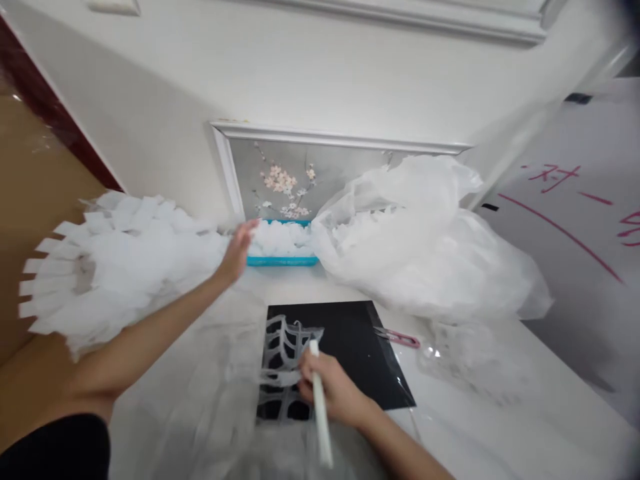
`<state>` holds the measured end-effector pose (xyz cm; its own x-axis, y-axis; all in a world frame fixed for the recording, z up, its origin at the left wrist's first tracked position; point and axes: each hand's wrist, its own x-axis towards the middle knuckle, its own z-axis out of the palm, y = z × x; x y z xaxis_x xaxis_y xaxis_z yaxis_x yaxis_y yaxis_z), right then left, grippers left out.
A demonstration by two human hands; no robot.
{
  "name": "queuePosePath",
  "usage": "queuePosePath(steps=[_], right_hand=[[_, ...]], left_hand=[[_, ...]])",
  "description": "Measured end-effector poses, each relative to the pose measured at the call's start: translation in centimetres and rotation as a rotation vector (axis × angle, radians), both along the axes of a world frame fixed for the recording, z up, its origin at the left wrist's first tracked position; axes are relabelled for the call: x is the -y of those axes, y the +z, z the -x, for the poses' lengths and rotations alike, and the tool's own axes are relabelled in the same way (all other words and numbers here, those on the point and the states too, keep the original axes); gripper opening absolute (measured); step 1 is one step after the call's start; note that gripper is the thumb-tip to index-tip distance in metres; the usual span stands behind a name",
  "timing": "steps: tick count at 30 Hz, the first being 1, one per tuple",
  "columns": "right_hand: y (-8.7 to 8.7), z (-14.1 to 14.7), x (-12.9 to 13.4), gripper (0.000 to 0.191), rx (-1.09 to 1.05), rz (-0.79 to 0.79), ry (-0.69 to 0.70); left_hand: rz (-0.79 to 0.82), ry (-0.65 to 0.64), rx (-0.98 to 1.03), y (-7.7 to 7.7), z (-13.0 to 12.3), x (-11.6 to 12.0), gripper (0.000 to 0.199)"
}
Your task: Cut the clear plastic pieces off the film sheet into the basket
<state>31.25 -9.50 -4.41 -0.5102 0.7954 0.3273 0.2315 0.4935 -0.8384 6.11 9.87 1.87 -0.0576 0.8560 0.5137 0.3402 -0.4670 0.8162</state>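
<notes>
My right hand [330, 387] is closed around a long white stick-shaped tool [321, 420], whose lower end points toward me. It is over the left part of a black sheet [350, 347], where a translucent white lattice strip [285, 343] with rounded openings lies. My left hand [237, 253] is at the left end of a blue tray [283, 261], fingers stretched out, with no held object visible. White tufted pieces [280, 237] fill the tray. Whether the fingertips touch them I cannot tell.
Thread snips with pink handles [400, 338] lie at the black sheet's right edge. A large translucent bag [430, 247] of white pieces stands back right. Bunched white strips [135, 260] spread at left. A framed blossom picture [285, 177] and a whiteboard [575, 220] stand behind.
</notes>
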Motion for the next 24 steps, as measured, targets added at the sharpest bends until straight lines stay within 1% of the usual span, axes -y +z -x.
queuePosePath(steps=[1, 2, 3, 4, 5, 6, 7, 8, 9, 10, 11, 12, 13, 14, 15, 16, 18, 19, 20, 21, 22, 23, 24], right_hand=[[0.9, -0.1, 0.0, 0.026, -0.118, 0.028, -0.047], [1.9, -0.1, 0.1, 0.028, -0.286, 0.071, -0.118], [3.1, -0.1, 0.2, 0.029, -0.465, 0.12, -0.169], [4.3, 0.0, 0.4, 0.03, -0.625, 0.158, -0.198], [5.4, 0.1, 0.6, 0.031, -0.745, 0.177, -0.205], [6.3, 0.3, 0.9, 0.03, -0.802, 0.156, -0.197], [6.9, 0.5, 1.3, 0.03, -0.791, 0.1, -0.192], [7.1, 0.7, 1.7, 0.03, -0.713, 0.021, -0.2], [7.1, 1.0, 2.1, 0.033, -0.581, -0.069, -0.221], [6.7, 1.1, 2.4, 0.04, -0.416, -0.154, -0.249], [6.2, 1.1, 2.6, 0.046, -0.249, -0.224, -0.283], [5.4, 0.9, 2.8, 0.046, -0.111, -0.273, -0.329], [4.7, 0.4, 3.0, 0.04, -0.022, -0.302, -0.394], [4.0, -0.5, 3.1, 0.03, 0.012, -0.32, -0.484], [3.5, -1.8, 3.3, 0.022, 0.007, -0.33, -0.6], [3.2, -3.6, 3.6, 0.019, -0.014, -0.329, -0.736], [3.3, -8.5, 4.3, 0.02, -0.03, -0.353, -0.992], [3.6, -11.3, 4.7, 0.019, -0.011, -0.377, -1.111], [4.0, -14.4, 5.0, 0.018, -0.003, -0.412, -1.256], [4.4, -17.5, 5.2, 0.017, 0.015, -0.457, -1.405], [4.8, -20.5, 5.2, 0.014, 0.063, -0.505, -1.551], [4.9, -23.3, 4.9, 0.011, 0.153, -0.508, -1.671], [4.8, -25.7, 4.4, 0.015, 0.301, -0.445, -1.761]], left_hand=[[0.041, -0.129, -0.071, -1.5, -0.2, 3.8, 0.09], [0.112, -0.348, -0.216, -3.1, -0.4, 7.6, 0.103], [0.183, -0.495, -0.347, -4.5, -0.7, 11.2, 0.121], [0.271, -0.563, -0.441, -5.7, -1.2, 14.3, 0.125], [0.354, -0.578, -0.453, -6.5, -1.8, 16.7, 0.113], [0.429, -0.572, -0.381, -6.9, -2.5, 18.3, 0.088], [0.506, -0.542, -0.241, -6.8, -3.4, 19.1, 0.065], [0.593, -0.509, -0.065, -6.4, -4.4, 19.2, 0.048], [0.667, -0.466, 0.134, -5.6, -5.6, 18.9, 0.037], [0.733, -0.435, 0.326, -4.7, -6.9, 18.3, 0.03], [0.797, -0.431, 0.486, -3.8, -8.3, 17.6, 0.028], [0.861, -0.443, 0.603, -2.9, -9.7, 17.0, 0.028], [0.916, -0.491, 0.674, -2.0, -11.2, 16.7, 0.029], [0.966, -0.564, 0.697, -1.3, -12.5, 16.6, 0.03], [1.001, -0.656, 0.678, -0.7, -13.6, 16.7, 0.03], [1.008, -0.76, 0.62, -0.2, -14.5, 16.9, 0.032], [0.927, -0.968, 0.436, 0.7, -15.5, 17.5, 0.04], [0.868, -1.042, 0.337, 0.9, -15.6, 17.7, 0.045], [0.813, -1.074, 0.255, 1.1, -15.6, 17.6, 0.048], [0.771, -1.066, 0.2, 1.0, -15.4, 17.4, 0.047], [0.75, -1.023, 0.171, 0.8, -15.2, 17.0, 0.044], [0.753, -0.954, 0.17, 0.4, -14.9, 16.4, 0.039], [0.771, -0.87, 0.188, -0.2, -14.5, 15.6, 0.034]])
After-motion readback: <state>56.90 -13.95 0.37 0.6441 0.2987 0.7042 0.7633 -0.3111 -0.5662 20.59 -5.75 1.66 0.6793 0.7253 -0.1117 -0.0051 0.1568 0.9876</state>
